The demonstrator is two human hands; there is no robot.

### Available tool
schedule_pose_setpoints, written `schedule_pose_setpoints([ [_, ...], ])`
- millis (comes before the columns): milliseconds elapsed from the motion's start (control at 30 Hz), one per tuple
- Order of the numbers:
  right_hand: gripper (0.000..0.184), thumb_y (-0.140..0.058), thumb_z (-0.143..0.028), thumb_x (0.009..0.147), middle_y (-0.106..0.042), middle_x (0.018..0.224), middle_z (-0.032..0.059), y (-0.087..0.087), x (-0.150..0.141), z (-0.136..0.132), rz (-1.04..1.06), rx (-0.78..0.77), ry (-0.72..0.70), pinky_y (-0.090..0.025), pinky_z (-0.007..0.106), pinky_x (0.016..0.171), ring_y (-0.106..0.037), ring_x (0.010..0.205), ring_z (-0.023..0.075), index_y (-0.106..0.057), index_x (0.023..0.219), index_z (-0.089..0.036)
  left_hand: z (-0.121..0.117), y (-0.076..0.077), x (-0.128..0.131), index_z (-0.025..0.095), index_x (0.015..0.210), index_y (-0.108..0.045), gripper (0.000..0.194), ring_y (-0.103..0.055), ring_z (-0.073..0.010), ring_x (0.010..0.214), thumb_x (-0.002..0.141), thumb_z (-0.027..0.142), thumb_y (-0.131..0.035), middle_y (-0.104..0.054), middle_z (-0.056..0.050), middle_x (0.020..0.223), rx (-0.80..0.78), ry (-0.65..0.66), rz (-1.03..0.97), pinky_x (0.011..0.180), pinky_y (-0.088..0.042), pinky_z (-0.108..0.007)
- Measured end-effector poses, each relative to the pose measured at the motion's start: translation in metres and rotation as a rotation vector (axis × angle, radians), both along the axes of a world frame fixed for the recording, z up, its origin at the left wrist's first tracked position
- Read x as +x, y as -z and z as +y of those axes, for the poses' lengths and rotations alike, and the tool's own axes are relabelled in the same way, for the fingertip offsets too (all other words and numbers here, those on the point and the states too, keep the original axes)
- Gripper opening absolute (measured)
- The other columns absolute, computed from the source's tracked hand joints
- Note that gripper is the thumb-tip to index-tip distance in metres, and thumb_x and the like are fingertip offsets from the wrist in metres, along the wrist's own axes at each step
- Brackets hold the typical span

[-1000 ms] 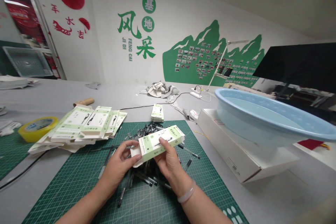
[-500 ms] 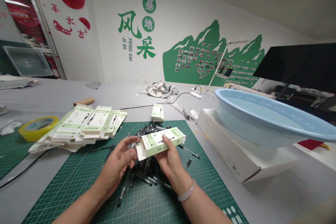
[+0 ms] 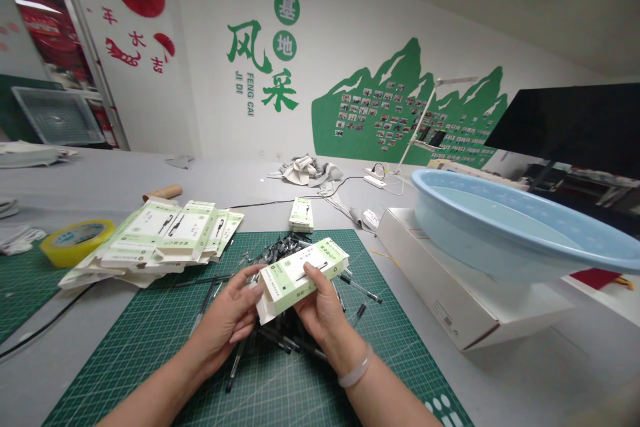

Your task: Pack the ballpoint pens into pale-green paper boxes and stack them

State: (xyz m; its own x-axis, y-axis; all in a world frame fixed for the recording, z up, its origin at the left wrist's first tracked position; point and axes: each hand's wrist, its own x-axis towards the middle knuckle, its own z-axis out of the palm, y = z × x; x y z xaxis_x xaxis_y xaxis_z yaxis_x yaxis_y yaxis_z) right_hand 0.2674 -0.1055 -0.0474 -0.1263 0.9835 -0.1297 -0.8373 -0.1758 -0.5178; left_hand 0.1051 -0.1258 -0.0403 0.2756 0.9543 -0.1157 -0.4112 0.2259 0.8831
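A white and green pen box (image 3: 304, 273) with a pen printed on it is tilted above the pile of pens. My right hand (image 3: 324, 307) is closed around its right part, thumb on the top face and fingers beneath. At the box's left end, where a white flap stands open, my left hand (image 3: 235, 307) has its thumb and forefinger closed on the edge. Under the box, black and clear pens (image 3: 285, 248) lie heaped on the green cutting mat (image 3: 175, 353); my hands and the box hide part of them.
To the left lies a stack of flattened pen boxes (image 3: 145, 233) beside a roll of yellow tape (image 3: 77, 241). A small stack of boxes (image 3: 301, 213) sits behind the pens. On the right, a blue basin (image 3: 460, 233) rests on a white carton (image 3: 425, 280). A black cable (image 3: 270, 203) crosses the table.
The box has tilted, its open left end now lower and closer to me. My left hand has moved from beside that end onto it, its fingers closing in.
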Motion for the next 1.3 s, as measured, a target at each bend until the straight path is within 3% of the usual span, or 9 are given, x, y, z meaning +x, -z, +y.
schedule_pose_setpoints([
  [200,0.039,-0.07,-0.02,0.071,-0.072,0.095,0.0069,0.001,0.003,0.0,-0.01,0.006,-0.04,-0.052,0.038,0.083,-0.067,0.088,0.0233,-0.057,0.107,-0.014,-0.003,-0.004,-0.002,0.026,0.126,-0.05,0.045,-0.018,0.0003,0.036,0.084,0.037,-0.059,-0.043,0.008,0.054,-0.041,-0.009,-0.081,0.032,-0.017,-0.01],
  [367,0.039,-0.068,-0.021,0.073,-0.071,0.098,0.0077,-0.004,-0.001,-0.008,-0.064,0.101,-0.101,-0.051,0.039,0.085,-0.067,0.09,0.0233,-0.057,0.11,-0.014,-0.01,-0.013,0.004,0.03,0.128,-0.048,0.054,-0.053,-0.0062,0.052,0.078,0.036,-0.065,-0.063,-0.001,0.088,-0.02,-0.057,-0.008,0.039,-0.035,-0.013],
  [533,0.069,-0.075,-0.008,0.059,-0.068,0.108,0.0044,-0.027,-0.003,-0.023,-0.122,0.317,-0.192,-0.049,0.042,0.089,-0.062,0.102,0.0236,-0.052,0.122,-0.024,-0.004,-0.017,0.0,0.025,0.122,-0.05,0.052,-0.065,-0.0193,0.085,0.074,0.031,-0.069,-0.065,-0.005,0.109,0.021,-0.176,0.031,0.067,-0.052,-0.025],
  [600,0.082,-0.078,-0.007,0.054,-0.062,0.121,0.007,-0.036,0.003,-0.024,-0.17,0.345,-0.352,-0.049,0.044,0.088,-0.06,0.107,0.0252,-0.048,0.128,-0.026,0.001,-0.019,-0.008,0.023,0.118,-0.051,0.049,-0.065,-0.02,0.086,0.073,0.03,-0.07,-0.066,-0.006,0.106,0.048,-0.203,-0.013,0.07,-0.052,-0.027],
  [700,0.062,-0.071,-0.023,0.07,-0.06,0.123,0.0135,-0.04,0.014,-0.018,-0.204,0.276,-0.506,-0.053,0.044,0.077,-0.065,0.096,0.0258,-0.049,0.128,-0.021,0.008,-0.02,-0.022,0.022,0.115,-0.052,0.047,-0.065,-0.0182,0.081,0.072,0.028,-0.071,-0.067,-0.005,0.099,0.065,-0.232,-0.07,0.071,-0.053,-0.028],
  [767,0.054,-0.072,-0.021,0.07,-0.064,0.113,0.0157,-0.036,0.019,-0.013,-0.26,0.265,-0.492,-0.054,0.032,0.072,-0.066,0.087,0.0195,-0.055,0.121,-0.013,0.011,-0.02,-0.028,0.023,0.116,-0.052,0.047,-0.065,-0.0163,0.075,0.073,0.028,-0.071,-0.066,-0.003,0.094,0.053,-0.238,-0.06,0.068,-0.053,-0.028],
  [867,0.048,-0.064,-0.032,0.079,-0.064,0.11,0.0139,-0.027,0.017,-0.011,-0.316,0.272,-0.523,-0.054,0.029,0.063,-0.066,0.084,0.0189,-0.053,0.123,-0.016,0.011,-0.018,-0.029,0.024,0.117,-0.051,0.049,-0.065,-0.0178,0.074,0.072,0.029,-0.071,-0.066,-0.003,0.094,0.066,-0.206,0.047,0.068,-0.054,-0.031],
  [1100,0.063,-0.075,-0.019,0.068,-0.067,0.092,0.0018,-0.015,-0.009,-0.022,-0.498,0.372,-0.187,-0.053,0.027,0.063,-0.064,0.065,0.0129,-0.045,0.123,-0.026,-0.001,-0.017,-0.008,0.027,0.123,-0.042,0.061,-0.066,-0.0237,0.085,0.069,0.03,-0.073,-0.066,-0.005,0.102,0.227,-0.243,0.213,0.07,-0.053,-0.033],
  [1300,0.051,-0.072,-0.02,0.071,-0.065,0.086,0.0001,-0.021,-0.008,-0.022,-0.525,0.381,-0.017,-0.053,0.028,0.062,-0.065,0.065,0.0156,-0.047,0.116,-0.027,0.0,-0.011,-0.007,0.025,0.109,-0.049,0.049,-0.064,-0.0228,0.091,0.067,0.028,-0.074,-0.063,-0.006,0.108,0.337,-0.354,0.301,0.075,-0.052,-0.033],
])
